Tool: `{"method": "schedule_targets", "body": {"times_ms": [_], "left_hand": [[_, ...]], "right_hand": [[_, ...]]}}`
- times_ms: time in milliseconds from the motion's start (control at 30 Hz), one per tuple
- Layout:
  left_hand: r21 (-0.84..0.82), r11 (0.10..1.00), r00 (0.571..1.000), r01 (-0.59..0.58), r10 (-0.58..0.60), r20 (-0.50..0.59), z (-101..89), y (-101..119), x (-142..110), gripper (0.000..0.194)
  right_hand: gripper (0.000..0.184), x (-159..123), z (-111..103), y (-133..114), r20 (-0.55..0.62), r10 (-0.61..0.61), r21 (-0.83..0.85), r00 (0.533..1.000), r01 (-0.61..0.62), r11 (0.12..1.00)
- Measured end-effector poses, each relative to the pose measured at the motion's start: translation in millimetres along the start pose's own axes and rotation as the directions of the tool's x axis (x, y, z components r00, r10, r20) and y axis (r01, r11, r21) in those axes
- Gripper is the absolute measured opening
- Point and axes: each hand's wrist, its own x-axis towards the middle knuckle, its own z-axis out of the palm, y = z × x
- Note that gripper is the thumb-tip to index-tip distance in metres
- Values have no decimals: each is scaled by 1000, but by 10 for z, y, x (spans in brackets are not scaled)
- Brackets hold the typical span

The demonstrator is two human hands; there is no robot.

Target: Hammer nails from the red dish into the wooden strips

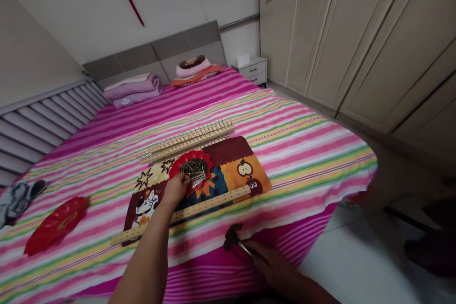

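Around the left hand (178, 186), room for movement is bounded on the far side by wooden strips (188, 145) set with upright nails, and on the near side by a perforated wooden strip (210, 205), over which the left forearm is extended. To either side of this grip, the striped cover (302, 152) is spread past the edges of the printed mat (228, 152). The right hand (265, 256) is positioned nearer the body, by the bed's front edge. Its fingers are closed around the handle of a hammer (232, 237), whose dark head is pointed away from the body. The left hand is held with bent fingers at the near-left rim of a red dish (194, 153); whether anything is pinched there cannot be determined. Just beyond those fingertips, loose nails (195, 171), thin and metallic, are heaped in the scallop-edged dish.
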Motion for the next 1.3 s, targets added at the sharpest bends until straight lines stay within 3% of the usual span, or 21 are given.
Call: {"method": "schedule_targets", "body": {"times_ms": [67, 167, 333, 433, 533, 667, 867, 1300], "left_hand": [[-66, 998, 1000, 9, -10, -15, -52, -53, -31, 12], [-325, 945, 996, 18, -47, -82, -102, -108, -60, 13], [-763, 644, 978, -51, -121, -168, -185, 3, -132, 35], [-900, 434, 985, -36, -138, -106, -208, 179, -235, 48], [-942, 335, 993, 18, -118, -23, -118, 374, -368, 48], [-948, 307, 996, 89, -48, 78, 183, 626, -530, 46], [-952, 231, 979, 202, -61, 193, 587, 854, -630, 46], [-938, 324, 993, 120, -44, 112, 724, 865, -679, 38]], "right_hand": [[40, 6, 4, -11, -1, 12, -11, 1000, -12, 1000], [39, 13, 11, -9, 3, 6, -27, 1000, -6, 1000], [41, 9, 13, 16, -2, -4, -40, 1000, 4, 999], [42, 3, 10, 15, -10, 0, -50, 1000, 0, 999], [41, -3, 8, -1, -23, 8, -64, 1000, -10, 998], [42, -11, 1, -40, -27, 8, -78, 1000, -10, 997], [42, -7, -14, -92, -29, 0, -73, 1000, -3, 997], [42, -17, -25, -138, -25, 13, -97, 1000, -15, 995]]}}
